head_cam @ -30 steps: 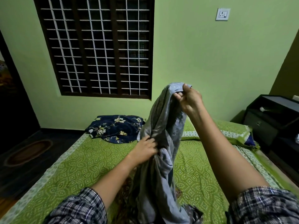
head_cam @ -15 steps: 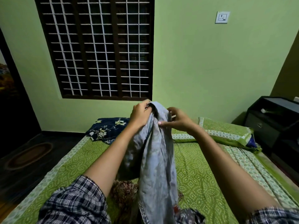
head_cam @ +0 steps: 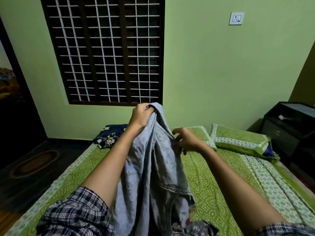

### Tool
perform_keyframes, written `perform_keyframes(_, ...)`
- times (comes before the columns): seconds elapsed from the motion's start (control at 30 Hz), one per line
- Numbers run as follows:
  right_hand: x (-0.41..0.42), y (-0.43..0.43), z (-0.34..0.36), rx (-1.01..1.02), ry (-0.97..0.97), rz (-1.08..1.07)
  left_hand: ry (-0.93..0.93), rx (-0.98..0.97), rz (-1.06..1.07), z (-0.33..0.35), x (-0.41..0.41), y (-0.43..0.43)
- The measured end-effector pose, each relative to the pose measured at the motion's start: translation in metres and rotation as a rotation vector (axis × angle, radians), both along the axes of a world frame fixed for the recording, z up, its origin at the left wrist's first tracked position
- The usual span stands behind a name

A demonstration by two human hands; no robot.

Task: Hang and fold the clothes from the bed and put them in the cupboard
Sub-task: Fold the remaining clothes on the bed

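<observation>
A grey-blue garment (head_cam: 151,169) hangs in front of me over the green bed (head_cam: 211,181). My left hand (head_cam: 142,114) grips its top edge, raised near the window sill. Lower and to the right, my right hand (head_cam: 185,140) pinches a fold of the same cloth at its side. The garment's lower part has a dark trimmed hem and drapes down onto other patterned clothes (head_cam: 192,226) at the near edge of the bed. A dark blue floral cloth (head_cam: 109,137) lies at the bed's far left corner.
Two green pillows (head_cam: 238,140) lie at the head of the bed against the green wall. A black bedside cabinet (head_cam: 289,126) stands at the right. A barred window (head_cam: 105,50) is ahead, with dark floor and an oval mat (head_cam: 34,163) to the left.
My right hand held the garment's top up high; my left hand rose from below and took the top. My right hand has dropped lower to the cloth's right side.
</observation>
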State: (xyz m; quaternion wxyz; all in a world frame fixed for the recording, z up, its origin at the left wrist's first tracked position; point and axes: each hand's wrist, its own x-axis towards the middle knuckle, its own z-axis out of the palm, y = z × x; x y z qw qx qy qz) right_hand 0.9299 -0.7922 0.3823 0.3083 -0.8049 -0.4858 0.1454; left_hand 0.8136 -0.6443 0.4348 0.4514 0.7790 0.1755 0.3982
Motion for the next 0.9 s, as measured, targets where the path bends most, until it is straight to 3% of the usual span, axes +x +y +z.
perform_keyframes(0.13, 0.009, -0.005, 0.018, 0.198, -0.232, -0.224, 0.351, 0.294, 0.32, -0.012, -0.014, 0.014)
perform_keyframes(0.2, 0.012, -0.006, 0.029, 0.313, -0.29, -0.294, 0.399, 0.331, 0.408, -0.019, -0.016, 0.016)
perform_keyframes(0.27, 0.012, -0.006, 0.041, 0.393, -0.276, -0.274, 0.355, 0.237, 0.439, -0.025, -0.015, 0.018)
perform_keyframes(0.37, 0.01, -0.01, 0.054, 0.362, -0.09, -0.129, 0.226, -0.006, 0.421, -0.024, -0.014, 0.022)
perform_keyframes(0.47, 0.011, -0.015, 0.053, 0.298, -0.038, -0.125, 0.151, -0.127, 0.248, -0.019, -0.013, 0.026)
perform_keyframes(0.53, 0.015, -0.015, 0.049, 0.414, 0.05, -0.228, 0.119, -0.11, 0.09, -0.018, -0.013, 0.029)
perform_keyframes(0.63, 0.02, -0.012, 0.05, 0.646, 0.218, -0.417, 0.247, 0.018, -0.057, -0.024, -0.015, 0.026)
perform_keyframes(0.73, 0.016, -0.009, 0.055, 0.744, 0.268, -0.449, 0.311, 0.049, -0.166, -0.029, -0.017, 0.015)
perform_keyframes(0.8, 0.014, -0.007, 0.057, 0.756, 0.257, -0.464, 0.436, 0.254, -0.104, -0.032, -0.017, 0.008)
perform_keyframes(0.87, 0.012, -0.006, 0.057, 0.756, 0.224, -0.485, 0.569, 0.537, 0.086, -0.035, -0.015, 0.003)
perform_keyframes(0.9, 0.016, -0.004, 0.054, 0.756, 0.196, -0.505, 0.578, 0.582, 0.142, -0.037, -0.014, 0.003)
